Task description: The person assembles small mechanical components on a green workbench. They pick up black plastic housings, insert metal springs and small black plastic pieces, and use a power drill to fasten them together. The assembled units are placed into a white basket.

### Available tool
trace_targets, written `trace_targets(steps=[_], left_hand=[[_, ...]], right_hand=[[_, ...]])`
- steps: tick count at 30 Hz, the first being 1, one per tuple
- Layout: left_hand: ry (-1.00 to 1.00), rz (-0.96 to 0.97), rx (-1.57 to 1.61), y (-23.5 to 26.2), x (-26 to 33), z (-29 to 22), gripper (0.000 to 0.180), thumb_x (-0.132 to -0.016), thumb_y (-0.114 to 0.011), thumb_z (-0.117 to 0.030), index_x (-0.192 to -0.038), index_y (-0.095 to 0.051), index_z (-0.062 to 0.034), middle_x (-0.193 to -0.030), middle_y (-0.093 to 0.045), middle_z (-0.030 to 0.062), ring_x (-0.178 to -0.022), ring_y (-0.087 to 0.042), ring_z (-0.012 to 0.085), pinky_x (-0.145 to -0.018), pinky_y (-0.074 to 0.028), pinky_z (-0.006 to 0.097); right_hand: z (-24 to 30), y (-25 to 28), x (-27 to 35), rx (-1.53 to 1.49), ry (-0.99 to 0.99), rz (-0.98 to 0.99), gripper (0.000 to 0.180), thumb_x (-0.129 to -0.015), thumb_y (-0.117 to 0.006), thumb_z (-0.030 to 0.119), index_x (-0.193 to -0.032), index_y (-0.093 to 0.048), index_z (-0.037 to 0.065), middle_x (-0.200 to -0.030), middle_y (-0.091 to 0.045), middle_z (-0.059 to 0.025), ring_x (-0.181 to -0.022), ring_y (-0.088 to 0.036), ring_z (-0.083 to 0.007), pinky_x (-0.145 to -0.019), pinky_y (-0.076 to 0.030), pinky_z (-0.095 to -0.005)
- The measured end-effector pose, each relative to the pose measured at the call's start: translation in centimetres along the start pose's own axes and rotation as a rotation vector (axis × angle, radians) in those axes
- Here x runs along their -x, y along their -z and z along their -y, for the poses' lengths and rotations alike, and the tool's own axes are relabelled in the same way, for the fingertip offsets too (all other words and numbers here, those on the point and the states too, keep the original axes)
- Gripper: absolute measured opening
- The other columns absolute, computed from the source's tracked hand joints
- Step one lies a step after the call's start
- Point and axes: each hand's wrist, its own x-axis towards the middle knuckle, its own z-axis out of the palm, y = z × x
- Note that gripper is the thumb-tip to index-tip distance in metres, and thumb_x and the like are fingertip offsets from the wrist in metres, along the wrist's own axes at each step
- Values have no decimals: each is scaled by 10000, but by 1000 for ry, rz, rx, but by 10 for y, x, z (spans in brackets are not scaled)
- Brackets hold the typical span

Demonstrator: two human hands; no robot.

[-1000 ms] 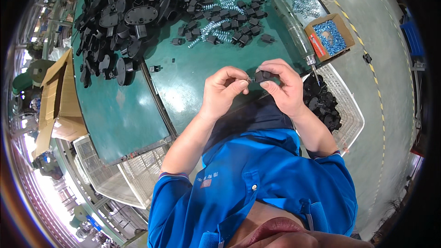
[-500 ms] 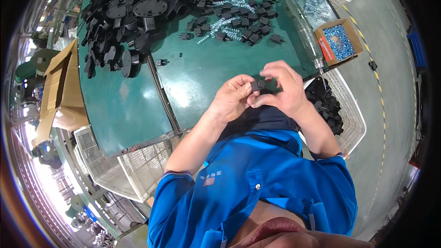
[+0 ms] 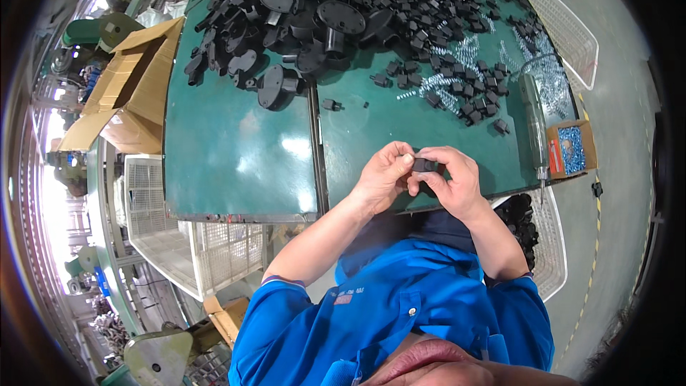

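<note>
My left hand (image 3: 384, 174) and my right hand (image 3: 451, 180) meet over the near edge of the green table (image 3: 236, 157). Both pinch one small black plastic part (image 3: 423, 165) between their fingertips. Farther back on the table lies a large heap of round black plastic housings (image 3: 307, 14). To its right are several small black blocks (image 3: 457, 21) and a scatter of silver screws (image 3: 457, 75).
A power screwdriver (image 3: 532, 125) lies at the table's right edge beside a small cardboard box of blue-tinted screws (image 3: 574, 149). A white wire basket with black parts (image 3: 525, 225) stands lower right. An open cardboard box (image 3: 125, 93) and wire crates (image 3: 168, 221) are at left.
Both hands stay together on the small black part, turning it slightly. The camera view has shifted, so the table sits lower in the picture.
</note>
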Motion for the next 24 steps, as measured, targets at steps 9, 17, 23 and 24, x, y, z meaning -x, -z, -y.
trace_targets(steps=[9, 17, 23, 24], left_hand=[[-653, -897, -2175, 19, -104, -174, 609, -727, -827, -353, -1095, -471, -23, -1046, -614, 204, -909, -667, 375, -749, -550, 457], [-1167, -694, -1805, 34, -73, -195, 386, -767, -733, -33, -1120, -577, -39, -1046, -587, 193, -993, -583, 402, -848, -510, 437], [-1241, -75, -2033, 41, 46, -91, 362, -699, -686, 0, -1053, -629, -47, -1025, -609, 135, -920, -606, 313, -814, -517, 421], [-1102, 120, -2064, 42, 59, -80, 363, -684, -682, -37, -1044, -637, -52, -1035, -607, 121, -927, -615, 294, -826, -524, 410]], right_hand=[[-8, 6, 13, -549, -313, -105, 256, -964, -615, 110, -1154, -490, -8, -1064, -640, -162, -859, -617, -141, -740, -513, -262], [-13, 32, 33, -469, -311, -205, 291, -961, -628, 149, -1168, -492, -4, -1064, -652, -161, -855, -628, -142, -701, -497, -238], [-20, 48, 49, -500, -363, -280, 323, -959, -655, 229, -1156, -511, 17, -1057, -658, -131, -833, -615, -118, -659, -466, -212], [-21, 49, 50, -514, -353, -281, 322, -956, -659, 223, -1154, -513, 17, -1057, -658, -131, -833, -615, -118, -651, -463, -212]])
